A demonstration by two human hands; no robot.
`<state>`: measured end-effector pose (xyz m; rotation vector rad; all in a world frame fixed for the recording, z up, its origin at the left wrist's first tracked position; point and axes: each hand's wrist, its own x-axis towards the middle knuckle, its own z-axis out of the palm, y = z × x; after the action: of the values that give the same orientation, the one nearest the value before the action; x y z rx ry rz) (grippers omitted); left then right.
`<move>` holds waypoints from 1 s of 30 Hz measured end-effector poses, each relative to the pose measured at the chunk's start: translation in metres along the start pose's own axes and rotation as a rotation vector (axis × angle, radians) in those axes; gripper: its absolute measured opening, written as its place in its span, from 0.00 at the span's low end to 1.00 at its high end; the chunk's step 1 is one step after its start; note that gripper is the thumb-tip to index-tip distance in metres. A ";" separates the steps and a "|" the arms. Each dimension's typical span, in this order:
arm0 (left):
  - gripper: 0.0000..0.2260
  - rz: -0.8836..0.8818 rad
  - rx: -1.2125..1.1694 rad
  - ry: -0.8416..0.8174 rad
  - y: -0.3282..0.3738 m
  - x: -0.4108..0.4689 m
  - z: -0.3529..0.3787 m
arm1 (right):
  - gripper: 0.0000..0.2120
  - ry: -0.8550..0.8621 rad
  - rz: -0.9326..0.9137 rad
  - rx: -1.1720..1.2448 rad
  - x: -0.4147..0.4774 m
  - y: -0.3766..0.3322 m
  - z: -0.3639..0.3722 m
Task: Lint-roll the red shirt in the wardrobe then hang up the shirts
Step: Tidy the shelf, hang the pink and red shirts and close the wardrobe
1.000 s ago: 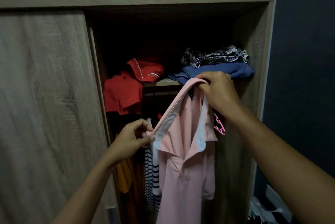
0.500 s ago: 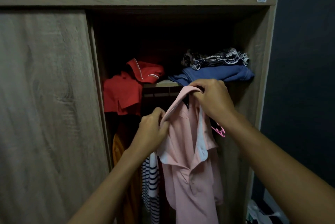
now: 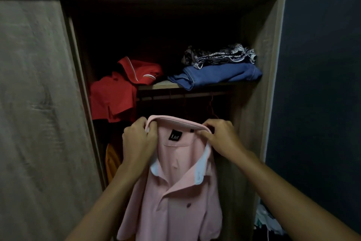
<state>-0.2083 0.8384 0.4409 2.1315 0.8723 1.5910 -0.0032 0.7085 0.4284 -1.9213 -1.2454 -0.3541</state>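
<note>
- Head view, and both hands are up at the collar of the pink polo shirt [image 3: 175,192]: left hand [image 3: 139,143] curled round its left side, right hand [image 3: 220,137] pinching the right.
- The red shirt [image 3: 115,96] sits at the shelf's [image 3: 162,84] left end, spilling over the front edge, untouched.
- Risk: whether a hanger is inside, I can't tell. Limp knit, so a loose grip could drop it.
- Soft matte pink, white collar lining, black label.
- A folded blue garment [image 3: 218,74] sits at the shelf's right end.
</note>
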 end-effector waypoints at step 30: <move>0.17 -0.090 0.143 -0.124 -0.058 0.030 0.061 | 0.19 -0.218 0.475 0.005 0.131 0.086 0.153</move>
<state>-0.1610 0.9070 0.4086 2.2266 1.0529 1.3746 0.1053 0.8895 0.3692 -2.2169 -0.8757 0.1080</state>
